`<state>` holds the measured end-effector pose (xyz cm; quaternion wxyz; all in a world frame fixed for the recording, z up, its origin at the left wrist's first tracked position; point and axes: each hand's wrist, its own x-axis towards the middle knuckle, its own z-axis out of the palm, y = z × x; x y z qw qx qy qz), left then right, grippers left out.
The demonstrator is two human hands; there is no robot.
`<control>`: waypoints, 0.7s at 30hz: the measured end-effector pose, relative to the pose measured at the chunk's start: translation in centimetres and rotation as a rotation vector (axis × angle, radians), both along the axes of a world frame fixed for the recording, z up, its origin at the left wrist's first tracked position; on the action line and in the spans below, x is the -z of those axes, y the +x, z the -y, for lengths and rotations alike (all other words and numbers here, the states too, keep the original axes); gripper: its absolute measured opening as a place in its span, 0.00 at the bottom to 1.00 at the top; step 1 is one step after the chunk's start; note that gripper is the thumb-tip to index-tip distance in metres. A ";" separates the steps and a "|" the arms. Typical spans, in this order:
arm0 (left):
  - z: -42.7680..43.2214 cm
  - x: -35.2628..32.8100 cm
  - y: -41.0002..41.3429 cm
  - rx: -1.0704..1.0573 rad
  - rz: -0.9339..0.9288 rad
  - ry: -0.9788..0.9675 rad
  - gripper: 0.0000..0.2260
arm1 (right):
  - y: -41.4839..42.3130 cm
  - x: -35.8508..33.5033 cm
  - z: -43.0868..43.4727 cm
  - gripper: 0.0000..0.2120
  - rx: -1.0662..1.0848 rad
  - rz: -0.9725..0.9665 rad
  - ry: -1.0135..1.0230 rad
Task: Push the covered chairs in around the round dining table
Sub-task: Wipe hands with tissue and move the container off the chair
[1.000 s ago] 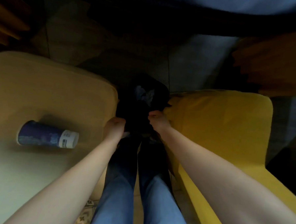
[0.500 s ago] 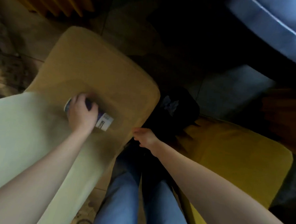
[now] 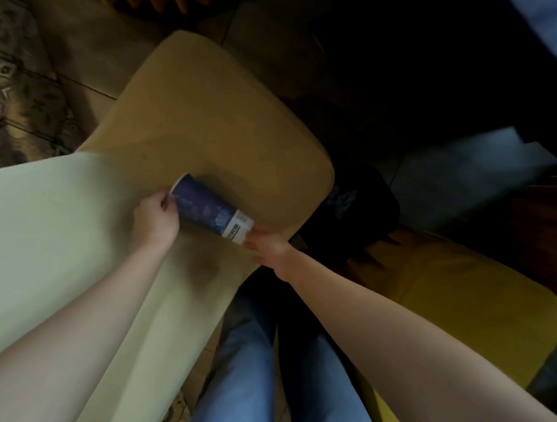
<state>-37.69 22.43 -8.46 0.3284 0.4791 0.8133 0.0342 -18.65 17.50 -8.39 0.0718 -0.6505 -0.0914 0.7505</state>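
Your tan covered chair seat (image 3: pixel 210 126) fills the middle of the frame. A blue paper cup (image 3: pixel 206 208) lies on its side on it, near the seat's lower right edge. Tiled floor (image 3: pixel 450 174) shows beyond, with a patterned rug (image 3: pixel 15 100) at upper left and a second yellow chair (image 3: pixel 459 301) at lower right.

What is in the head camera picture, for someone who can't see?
A left hand and a right hand hold a sideways blue cup over a tan chair, one at each end. A yellow chair stands beside it.
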 end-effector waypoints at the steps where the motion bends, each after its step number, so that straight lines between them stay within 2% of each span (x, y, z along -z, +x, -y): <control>1: 0.1 0.1 0.1 -0.021 0.014 -0.008 0.12 | 0.2 0.2 0.0 0.17 0.041 0.031 0.014; 7: 2.2 0.4 3.4 -0.157 0.133 -0.111 0.12 | 4.2 0.5 0.3 0.07 0.248 0.388 0.222; 10: 3.9 0.2 6.7 -0.215 0.183 -0.146 0.13 | 7.6 -0.1 0.5 0.06 0.188 0.514 0.310; 14: 6.9 0.0 11.8 -0.191 0.248 -0.220 0.12 | 12.7 -1.3 1.7 0.06 0.108 0.664 0.380; 17: 9.1 0.0 15.6 -0.154 0.342 -0.322 0.11 | 16.5 -2.1 2.9 0.08 0.083 0.739 0.398; 21: 11.3 -0.1 19.7 -0.256 0.504 -0.452 0.08 | 20.4 -1.8 4.7 0.08 0.024 0.812 0.408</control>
